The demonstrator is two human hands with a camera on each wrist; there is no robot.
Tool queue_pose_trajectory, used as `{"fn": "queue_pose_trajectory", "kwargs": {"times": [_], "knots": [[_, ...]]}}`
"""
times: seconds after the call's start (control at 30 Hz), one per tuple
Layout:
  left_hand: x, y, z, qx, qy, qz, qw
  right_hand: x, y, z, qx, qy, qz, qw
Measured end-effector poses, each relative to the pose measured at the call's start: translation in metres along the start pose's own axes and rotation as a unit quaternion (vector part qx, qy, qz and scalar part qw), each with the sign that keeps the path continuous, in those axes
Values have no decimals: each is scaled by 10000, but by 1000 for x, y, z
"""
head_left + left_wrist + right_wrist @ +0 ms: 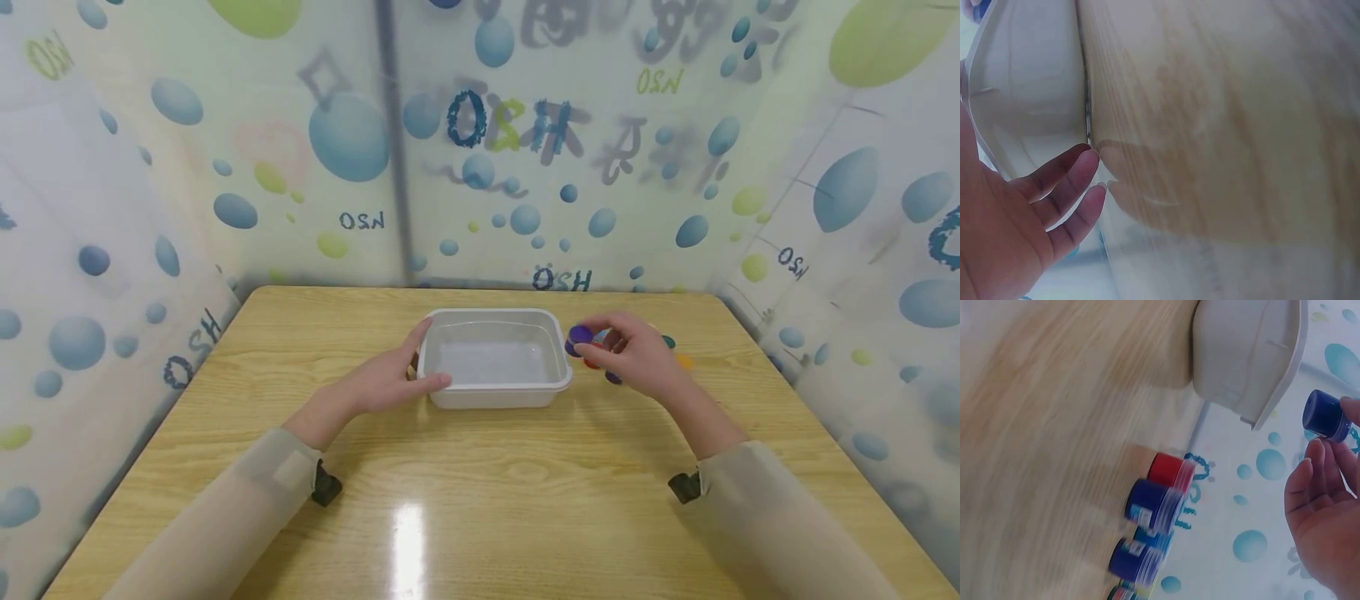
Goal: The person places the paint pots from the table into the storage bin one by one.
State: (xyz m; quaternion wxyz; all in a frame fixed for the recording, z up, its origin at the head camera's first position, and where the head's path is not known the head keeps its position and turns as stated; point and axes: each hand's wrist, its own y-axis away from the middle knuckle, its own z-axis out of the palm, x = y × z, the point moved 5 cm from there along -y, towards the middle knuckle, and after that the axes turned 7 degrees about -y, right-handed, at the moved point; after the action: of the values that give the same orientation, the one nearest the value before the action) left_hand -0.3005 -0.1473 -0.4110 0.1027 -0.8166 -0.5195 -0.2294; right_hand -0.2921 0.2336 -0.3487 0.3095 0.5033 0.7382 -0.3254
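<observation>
A white plastic basin [491, 398] stands on the wooden table. My left hand [382, 379] holds its left end, the thumb lying over the front rim and the other fingers along the outer wall. In the left wrist view, fingertips [1088, 159] reach the basin's lower edge. Just off the basin's right rim, my right hand [637, 354] pinches a small dark blue paint jar [1325, 415] between thumb and fingers, raised above the table. Below that hand stand several similar jars, among them a red jar [1169, 470] and a dark blue jar [1152, 503]; the hand partly hides them in the head view.
The wooden table [487, 483] reaches back to a curtain [480, 242] with blue and green spots, which also encloses both sides. More jars, including an orange one [683, 361] and a green one [669, 342], are to the right of my right hand.
</observation>
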Motion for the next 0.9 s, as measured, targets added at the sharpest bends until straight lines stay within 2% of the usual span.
{"fn": "queue_pose_trajectory", "kwargs": {"times": [0.43,0.9], "knots": [[-1,0,0,15,33,5,10000,-18,-36,38,-112,38,-325,9994],[-3,-1,1,-3,-8,-53,10000,-36,-73,79,-610,-69,-47,9981]]}}
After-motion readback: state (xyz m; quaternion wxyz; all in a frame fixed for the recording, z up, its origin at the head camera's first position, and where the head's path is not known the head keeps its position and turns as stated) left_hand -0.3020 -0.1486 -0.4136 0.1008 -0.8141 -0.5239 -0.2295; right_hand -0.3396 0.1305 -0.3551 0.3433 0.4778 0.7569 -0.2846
